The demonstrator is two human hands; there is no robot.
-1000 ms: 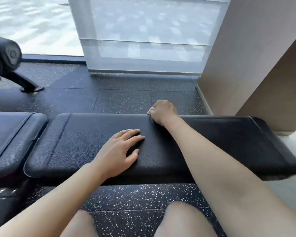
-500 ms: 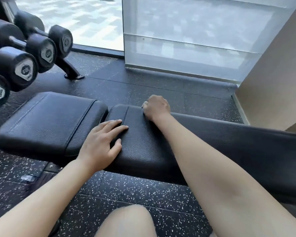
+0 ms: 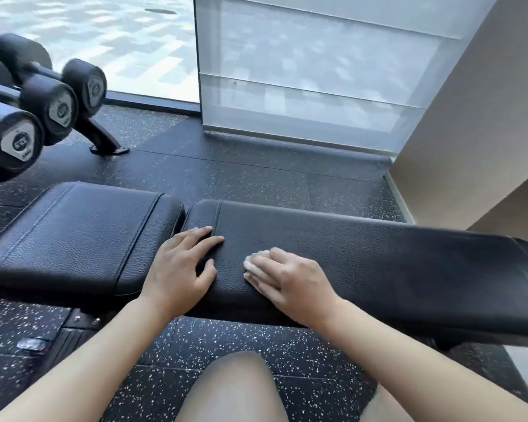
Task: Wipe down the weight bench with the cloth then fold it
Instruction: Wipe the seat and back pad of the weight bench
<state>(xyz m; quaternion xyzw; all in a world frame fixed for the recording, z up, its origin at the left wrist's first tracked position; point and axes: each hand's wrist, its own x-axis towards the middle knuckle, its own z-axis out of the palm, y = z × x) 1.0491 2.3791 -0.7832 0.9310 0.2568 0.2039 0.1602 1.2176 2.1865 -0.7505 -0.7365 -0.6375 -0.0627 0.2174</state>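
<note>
Two bare hands lie on the black weight bench (image 3: 378, 263). The right hand (image 3: 290, 278) presses a small white cloth (image 3: 253, 263) flat on the long pad, near its front edge; the fingers are almost straight on top of the cloth, and only a little of it shows beyond the fingertips. The left hand (image 3: 180, 266) rests beside it with loose, spread fingers and grasps nothing; its fingertips reach over the seam at the left end of the long pad. The two hands are near but apart. The shorter seat pad (image 3: 73, 236) is to the left. Behind it some dumbbells (image 3: 43, 105) sit on a rack, on the speckled floor (image 3: 256, 172).
</note>
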